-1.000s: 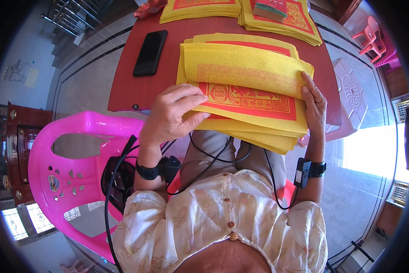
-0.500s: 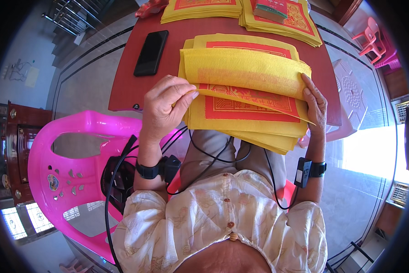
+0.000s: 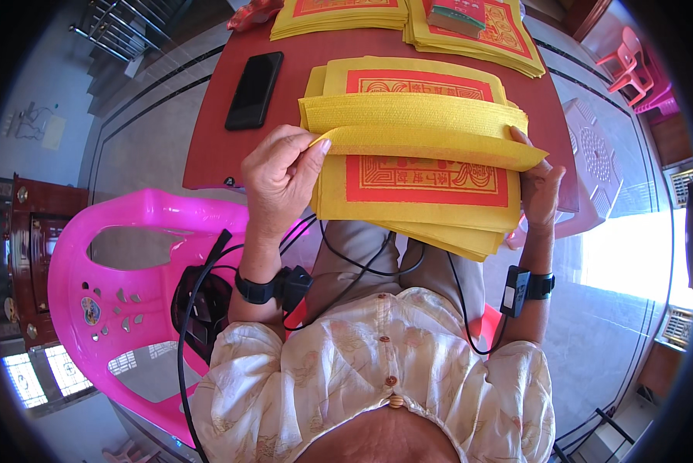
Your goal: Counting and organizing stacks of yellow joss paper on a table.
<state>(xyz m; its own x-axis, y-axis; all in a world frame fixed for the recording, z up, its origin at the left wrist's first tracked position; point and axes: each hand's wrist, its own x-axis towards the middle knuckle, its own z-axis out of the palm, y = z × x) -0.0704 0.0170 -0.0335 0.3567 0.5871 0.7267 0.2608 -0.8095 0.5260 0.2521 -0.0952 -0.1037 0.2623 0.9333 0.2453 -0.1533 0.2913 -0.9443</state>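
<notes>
A stack of yellow joss paper (image 3: 416, 204) printed in red and gold lies at the near table edge, over my lap. My left hand (image 3: 277, 166) pinches the left corner of a lifted sheet (image 3: 431, 145), which curls away from me in a long strip. Behind it, sheets folded over (image 3: 416, 110) rest across the middle of the stack. My right hand (image 3: 541, 181) is at the right end of these sheets, a finger on the folded ones and the other fingers around the lifted sheet's corner, partly hidden by it.
A black phone (image 3: 254, 91) lies on the red table (image 3: 211, 150) at left. Two more yellow paper stacks (image 3: 338, 23) sit at the far edge, one topped by a small red-and-green packet (image 3: 458, 17). A pink chair (image 3: 76, 255) stands left; cables (image 3: 362, 266) cross my lap.
My left hand has moved slightly up and left, raising the sheet's near edge and turning it away from me. My right hand has shifted its fingers at the right end.
</notes>
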